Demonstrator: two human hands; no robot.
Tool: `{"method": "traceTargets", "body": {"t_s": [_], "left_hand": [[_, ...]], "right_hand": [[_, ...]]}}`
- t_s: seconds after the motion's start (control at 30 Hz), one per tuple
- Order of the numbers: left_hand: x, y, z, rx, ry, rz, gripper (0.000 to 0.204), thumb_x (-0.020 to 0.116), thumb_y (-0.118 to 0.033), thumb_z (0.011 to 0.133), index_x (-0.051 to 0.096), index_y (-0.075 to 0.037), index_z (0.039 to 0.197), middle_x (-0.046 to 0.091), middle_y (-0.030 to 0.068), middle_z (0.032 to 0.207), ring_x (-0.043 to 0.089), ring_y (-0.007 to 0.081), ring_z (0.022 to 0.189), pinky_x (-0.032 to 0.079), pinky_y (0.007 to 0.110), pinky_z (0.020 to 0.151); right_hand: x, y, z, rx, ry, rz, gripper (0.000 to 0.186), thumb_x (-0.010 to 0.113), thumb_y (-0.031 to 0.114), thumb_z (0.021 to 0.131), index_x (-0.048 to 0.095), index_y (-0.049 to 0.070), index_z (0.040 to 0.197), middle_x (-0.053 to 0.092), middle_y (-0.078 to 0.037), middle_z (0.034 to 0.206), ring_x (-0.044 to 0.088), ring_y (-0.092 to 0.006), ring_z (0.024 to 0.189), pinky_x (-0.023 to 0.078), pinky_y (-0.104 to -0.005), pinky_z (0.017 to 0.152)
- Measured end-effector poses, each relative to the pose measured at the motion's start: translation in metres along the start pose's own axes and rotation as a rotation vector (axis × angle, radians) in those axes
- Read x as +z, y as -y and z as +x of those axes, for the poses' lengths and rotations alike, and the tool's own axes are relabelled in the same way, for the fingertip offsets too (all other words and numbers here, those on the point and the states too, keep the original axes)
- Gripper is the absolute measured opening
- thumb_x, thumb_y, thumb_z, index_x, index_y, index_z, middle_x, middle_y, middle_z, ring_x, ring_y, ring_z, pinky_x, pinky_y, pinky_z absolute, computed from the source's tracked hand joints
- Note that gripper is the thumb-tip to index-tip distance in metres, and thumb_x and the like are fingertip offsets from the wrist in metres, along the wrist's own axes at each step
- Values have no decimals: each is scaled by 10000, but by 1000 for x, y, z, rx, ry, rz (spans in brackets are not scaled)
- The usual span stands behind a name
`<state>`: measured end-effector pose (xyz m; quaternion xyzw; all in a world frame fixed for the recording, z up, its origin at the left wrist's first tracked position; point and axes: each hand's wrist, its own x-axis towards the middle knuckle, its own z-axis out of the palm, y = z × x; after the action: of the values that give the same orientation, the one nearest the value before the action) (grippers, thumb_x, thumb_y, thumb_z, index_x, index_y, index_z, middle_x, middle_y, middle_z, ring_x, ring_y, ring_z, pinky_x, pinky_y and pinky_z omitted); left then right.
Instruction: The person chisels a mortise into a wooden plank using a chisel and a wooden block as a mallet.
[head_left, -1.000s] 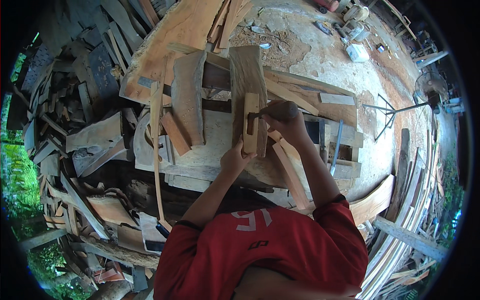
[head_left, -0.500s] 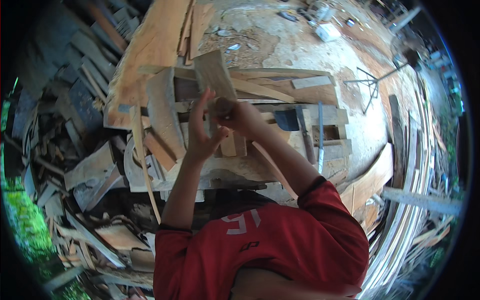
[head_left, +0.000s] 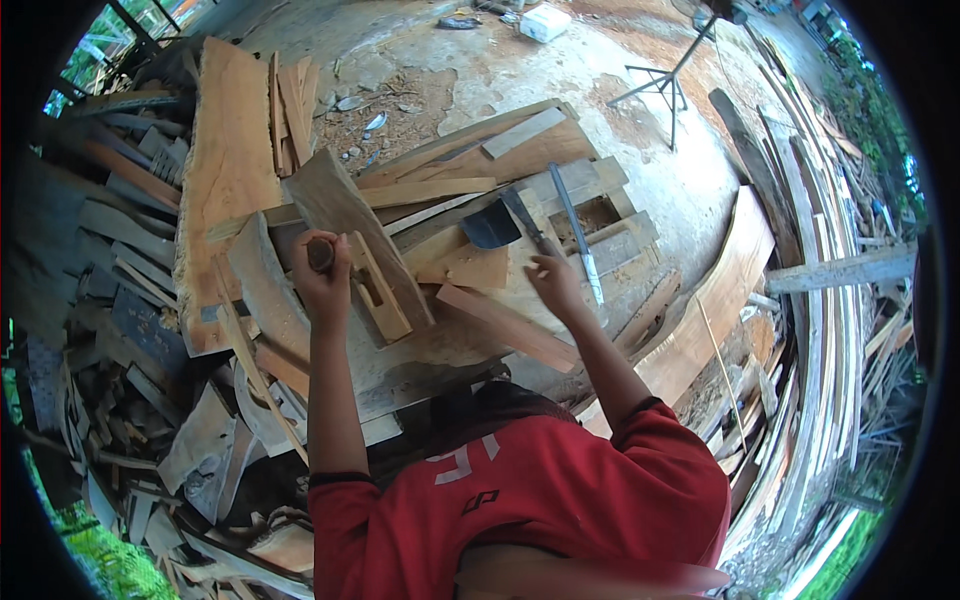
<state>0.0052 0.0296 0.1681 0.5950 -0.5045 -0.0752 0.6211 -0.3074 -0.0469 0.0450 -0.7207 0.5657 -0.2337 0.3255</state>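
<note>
My left hand [head_left: 322,285] is closed around a round-ended brown wooden handle [head_left: 320,254]; the rest of what it holds is hidden. Beside that hand a light wooden block with a slot [head_left: 378,298] lies against a long dark plank [head_left: 350,225]. My right hand [head_left: 556,287] has its fingers apart at the lower end of the handle of a hatchet-like tool [head_left: 492,226] with a broad dark blade. Just right of it lies a long narrow bluish-grey bar [head_left: 574,225], pale at its near end.
Several boards and offcuts cover the low wooden work surface [head_left: 470,345]. A wide live-edge slab [head_left: 225,150] extends away at the left. Scrap wood [head_left: 130,260] is heaped on the left, long strips [head_left: 825,290] on the right. A tripod-legged stand [head_left: 672,85] stands far right.
My hands were together over the plank; now they are apart, the left keeping the wooden handle, the right moved over to the hatchet-like tool's handle. The view has turned.
</note>
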Motion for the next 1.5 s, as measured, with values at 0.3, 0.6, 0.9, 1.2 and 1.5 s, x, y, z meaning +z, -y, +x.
{"method": "traceTargets", "body": {"t_s": [0.3,0.6,0.9,1.2,1.5], "left_hand": [[21,18,4,89,-35,122,157,613,-111,816,491,-34,878,472,22,782,455,81,640,407,217,579],[31,-2,10,-63,38,43,162,635,-105,805,497,-41,861,485,-1,762,444,62,637,398,207,572],[13,-4,14,-253,130,-161,215,702,-165,757,504,-80,757,490,-54,649,432,11,554,352,171,498],[-6,21,6,-186,49,-161,203,672,-162,751,511,-39,751,506,-18,648,461,43,604,390,219,546],[-15,24,4,-206,61,-254,143,637,-78,754,498,-50,774,488,-23,669,460,40,601,394,204,547]], "right_hand": [[-42,-38,-48,58,-28,-77,400,687,345,726,618,30,963,613,-127,902,616,-277,765,494,-348,672],[11,-30,-97,79,316,-670,507,716,470,596,570,88,896,543,-69,935,573,-221,908,375,-442,762],[2,-42,-87,148,557,-505,601,764,388,564,488,33,965,606,-153,906,600,-317,855,457,-407,718],[-59,59,-42,-53,344,-345,462,745,318,592,586,8,896,622,-182,832,612,-301,757,474,-370,683],[-79,189,-35,-554,120,686,414,654,252,731,495,-33,985,556,-50,812,515,-120,757,420,-249,689]]}}
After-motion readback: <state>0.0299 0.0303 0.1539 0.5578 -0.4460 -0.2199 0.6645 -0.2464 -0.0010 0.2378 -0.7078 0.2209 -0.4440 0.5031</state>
